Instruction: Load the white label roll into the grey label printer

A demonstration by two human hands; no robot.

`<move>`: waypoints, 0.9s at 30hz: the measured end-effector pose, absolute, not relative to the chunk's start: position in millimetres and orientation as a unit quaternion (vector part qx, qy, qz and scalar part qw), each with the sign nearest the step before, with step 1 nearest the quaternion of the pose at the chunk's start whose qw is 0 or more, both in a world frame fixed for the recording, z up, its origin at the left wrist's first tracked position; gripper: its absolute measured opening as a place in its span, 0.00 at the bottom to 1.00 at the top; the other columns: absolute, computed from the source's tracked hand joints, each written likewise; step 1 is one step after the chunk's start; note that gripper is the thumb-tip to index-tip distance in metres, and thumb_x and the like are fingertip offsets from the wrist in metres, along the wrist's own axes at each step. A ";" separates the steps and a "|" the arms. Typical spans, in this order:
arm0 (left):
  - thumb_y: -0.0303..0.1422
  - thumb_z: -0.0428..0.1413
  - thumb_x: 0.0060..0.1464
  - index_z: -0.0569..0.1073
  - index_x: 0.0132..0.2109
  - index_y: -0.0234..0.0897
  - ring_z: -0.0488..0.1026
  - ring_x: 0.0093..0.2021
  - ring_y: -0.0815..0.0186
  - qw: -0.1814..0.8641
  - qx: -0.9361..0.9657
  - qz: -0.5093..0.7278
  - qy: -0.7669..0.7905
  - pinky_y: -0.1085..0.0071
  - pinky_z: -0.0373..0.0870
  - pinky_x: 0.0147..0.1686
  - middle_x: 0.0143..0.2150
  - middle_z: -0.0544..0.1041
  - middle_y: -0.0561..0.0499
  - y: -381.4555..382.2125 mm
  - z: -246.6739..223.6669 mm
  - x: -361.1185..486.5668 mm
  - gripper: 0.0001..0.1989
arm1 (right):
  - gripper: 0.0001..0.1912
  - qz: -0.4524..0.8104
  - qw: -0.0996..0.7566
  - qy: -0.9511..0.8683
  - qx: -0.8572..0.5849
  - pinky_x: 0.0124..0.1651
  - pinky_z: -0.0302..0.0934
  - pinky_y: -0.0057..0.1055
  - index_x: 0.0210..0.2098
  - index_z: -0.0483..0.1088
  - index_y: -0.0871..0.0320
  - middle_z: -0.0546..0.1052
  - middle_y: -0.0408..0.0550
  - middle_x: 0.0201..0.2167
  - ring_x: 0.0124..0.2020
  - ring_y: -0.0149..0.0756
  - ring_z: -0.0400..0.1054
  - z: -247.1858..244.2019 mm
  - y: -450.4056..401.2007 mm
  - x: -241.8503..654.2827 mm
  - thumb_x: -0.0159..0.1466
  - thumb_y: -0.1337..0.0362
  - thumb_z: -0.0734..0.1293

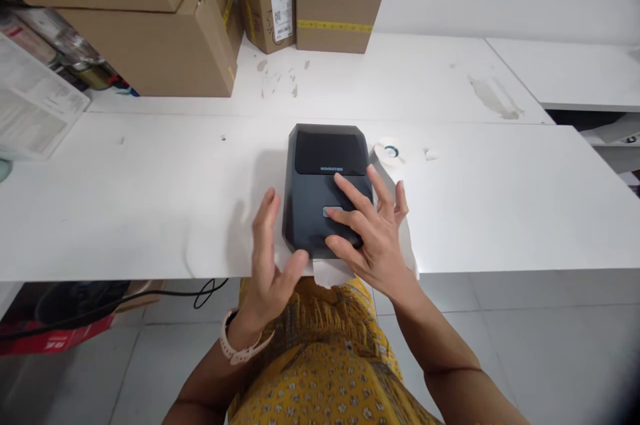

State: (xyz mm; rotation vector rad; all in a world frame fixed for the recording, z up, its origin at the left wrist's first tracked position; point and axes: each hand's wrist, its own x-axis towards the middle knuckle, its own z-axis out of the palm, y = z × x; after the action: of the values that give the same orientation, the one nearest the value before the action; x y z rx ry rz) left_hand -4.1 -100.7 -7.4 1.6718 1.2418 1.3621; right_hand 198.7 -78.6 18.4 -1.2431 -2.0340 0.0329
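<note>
A dark grey label printer [313, 195] with a black glossy top panel stands near the front edge of the white table. My right hand [373, 231] is spread over its right part, with a fingertip on the light button [333, 211]. Beside the printer's left front corner is my left hand [270, 268], fingers apart, holding nothing. Just right of the printer lies a small white roll [389, 152]. White paper [333, 273] sticks out at the printer's front edge, partly under my right hand.
Large cardboard boxes [150, 45] are stacked at the back left of the white table [500, 205]. Two smaller boxes [267, 8] [335, 8] stand against the wall. A white printed package [35, 98] is at the far left. Black cable [165, 293] hangs below the front edge.
</note>
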 end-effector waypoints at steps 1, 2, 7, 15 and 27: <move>0.44 0.57 0.66 0.49 0.78 0.50 0.45 0.80 0.47 0.347 0.646 0.491 0.471 0.46 0.50 0.76 0.81 0.47 0.48 -102.4 -9.9 -1.8 0.40 | 0.18 0.043 0.391 -0.782 -0.483 0.78 0.32 0.64 0.54 0.73 0.46 0.63 0.43 0.74 0.79 0.52 0.45 11.7 -82.2 200.4 0.75 0.47 0.59; 0.44 0.56 0.67 0.44 0.79 0.51 0.42 0.81 0.47 0.370 0.646 0.474 0.470 0.47 0.48 0.77 0.82 0.43 0.49 -104.3 -12.0 0.2 0.42 | 0.20 0.078 0.418 -0.765 -0.484 0.77 0.37 0.65 0.59 0.71 0.44 0.58 0.43 0.77 0.79 0.53 0.45 3.9 -86.7 201.6 0.75 0.47 0.58; 0.46 0.50 0.70 0.47 0.78 0.56 0.42 0.81 0.48 0.397 0.617 0.499 0.460 0.48 0.50 0.78 0.82 0.45 0.55 -109.2 -11.3 5.4 0.35 | 0.35 0.233 0.527 -0.632 -0.517 0.75 0.51 0.68 0.77 0.43 0.38 0.43 0.40 0.81 0.80 0.56 0.41 -25.1 -110.0 196.8 0.74 0.40 0.50; 0.50 0.46 0.71 0.68 0.68 0.42 0.69 0.70 0.48 0.351 0.512 0.667 0.412 0.49 0.62 0.71 0.68 0.75 0.46 -36.5 21.8 3.3 0.27 | 0.38 0.171 0.516 -0.696 -0.469 0.79 0.41 0.63 0.78 0.42 0.37 0.49 0.40 0.79 0.80 0.57 0.41 43.7 -66.5 212.6 0.73 0.36 0.49; 0.32 0.60 0.57 0.55 0.75 0.48 0.55 0.77 0.48 0.454 0.620 0.448 0.458 0.48 0.60 0.72 0.78 0.58 0.46 13.1 -3.0 -4.5 0.42 | 0.38 -0.006 0.483 -0.733 -0.479 0.80 0.44 0.42 0.77 0.37 0.50 0.42 0.49 0.81 0.81 0.41 0.37 126.3 67.7 213.3 0.76 0.42 0.53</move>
State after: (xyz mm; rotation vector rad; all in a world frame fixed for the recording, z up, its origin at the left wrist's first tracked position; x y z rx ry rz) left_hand -4.5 13.1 -3.0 1.5300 1.1298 1.1058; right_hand 213.3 67.7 126.3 -1.1679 -1.7853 -0.0136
